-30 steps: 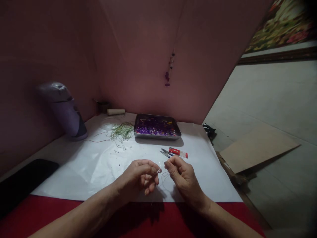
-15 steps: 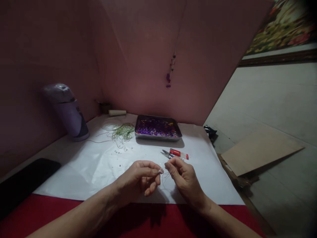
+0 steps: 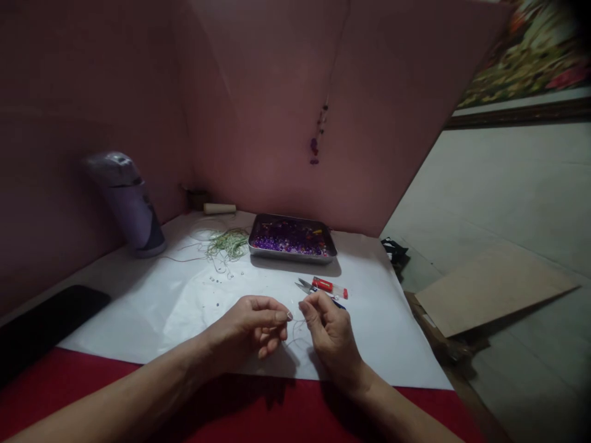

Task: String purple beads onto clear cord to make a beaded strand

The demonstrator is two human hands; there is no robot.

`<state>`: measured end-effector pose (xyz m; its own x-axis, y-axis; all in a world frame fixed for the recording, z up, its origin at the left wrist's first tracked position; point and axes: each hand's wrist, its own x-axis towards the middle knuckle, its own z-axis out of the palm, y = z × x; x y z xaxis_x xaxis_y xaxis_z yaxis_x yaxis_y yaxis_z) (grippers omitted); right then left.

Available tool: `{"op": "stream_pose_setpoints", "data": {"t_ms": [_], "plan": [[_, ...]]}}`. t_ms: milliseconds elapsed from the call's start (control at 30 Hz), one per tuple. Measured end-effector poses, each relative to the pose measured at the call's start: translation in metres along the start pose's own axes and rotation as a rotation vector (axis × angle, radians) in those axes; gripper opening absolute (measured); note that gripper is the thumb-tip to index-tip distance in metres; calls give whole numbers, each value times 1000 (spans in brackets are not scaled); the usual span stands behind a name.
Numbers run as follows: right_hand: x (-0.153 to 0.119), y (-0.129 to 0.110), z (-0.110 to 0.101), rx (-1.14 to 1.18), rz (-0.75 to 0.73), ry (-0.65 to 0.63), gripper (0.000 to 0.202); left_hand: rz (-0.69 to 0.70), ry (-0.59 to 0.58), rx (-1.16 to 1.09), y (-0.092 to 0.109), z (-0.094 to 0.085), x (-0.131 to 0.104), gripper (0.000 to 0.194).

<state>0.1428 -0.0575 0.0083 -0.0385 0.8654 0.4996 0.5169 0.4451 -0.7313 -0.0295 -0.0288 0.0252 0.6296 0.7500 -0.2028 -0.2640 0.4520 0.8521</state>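
Between the thumb and forefinger of my left hand [image 3: 256, 323] is a thin, pale thread with a tiny whitish knot or bead at the fingertips, too small to make out. My right hand [image 3: 330, 335] is closed in a pinch just to the right, apparently on the same thread; what lies at its fingertips is hard to see. A fine loop of thread [image 3: 295, 335] hangs between the two hands. Just beyond my right hand lie small scissors [image 3: 303, 286], blades pointing left, and a red and clear lighter-like item [image 3: 330, 287].
A metal tray [image 3: 290, 255] of purple beads [image 3: 286, 237] stands at the back. Left of it are tangled green thread [image 3: 228, 244], a pale roll [image 3: 220, 209] and a purple bottle [image 3: 133, 212]. Loose beads [image 3: 218, 304] dot the white sheet [image 3: 369, 332]. A beaded strand [image 3: 314, 146] hangs behind.
The view has shifted slightly, so both hands appear a little further left. They keep their pinches close together, with the thread still between them.
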Motion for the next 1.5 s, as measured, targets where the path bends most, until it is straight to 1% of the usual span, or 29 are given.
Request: {"op": "stream_pose_setpoints", "data": {"t_ms": [67, 167, 300, 400, 567, 733, 833, 900, 1000, 1067, 1133, 1233, 1333, 1500], "plan": [[-2, 1, 0, -40, -54, 14, 19, -1, 36, 35, 0, -1, 1, 17], [-4, 1, -1, -125, -204, 19, 14, 22, 67, 81, -1, -2, 1, 17], [-6, 1, -4, -225, -386, -38, 11, 107, 118, 91, -2, -3, 2, 18], [-5, 1, -4, -272, -484, -79, 11, 192, 181, 168, -1, -3, 2, 18], [-1, 3, -2, -353, -545, -105, 15, 352, 278, 323, 3, 3, 0, 15], [0, 5, -3, -370, -570, -78, 14, 420, 297, 380, 5, 8, -5, 13], [1, 6, -3, -369, -560, -26, 14, 445, 289, 414, 4, 6, -4, 13], [2, 6, -4, -359, -509, 16, 13, 437, 273, 434, 3, 4, -2, 14], [4, 8, -3, -306, -344, 54, 11, 356, 227, 433, 2, 1, 2, 20], [4, 11, -2, -251, -235, 38, 11, 277, 209, 418, 3, 0, 3, 23], [4, 14, -1, -203, -171, 18, 13, 215, 189, 380, 3, 0, 2, 23], [4, 15, 2, -176, -144, 17, 16, 173, 123, 277, 1, 2, 0, 18], [3, 12, 2, -165, -159, 30, 16, 148, 60, 199, 0, 4, -1, 15], [1, 8, 2, -168, -161, 56, 16, 160, 19, 113, -1, 6, -1, 11]]}}
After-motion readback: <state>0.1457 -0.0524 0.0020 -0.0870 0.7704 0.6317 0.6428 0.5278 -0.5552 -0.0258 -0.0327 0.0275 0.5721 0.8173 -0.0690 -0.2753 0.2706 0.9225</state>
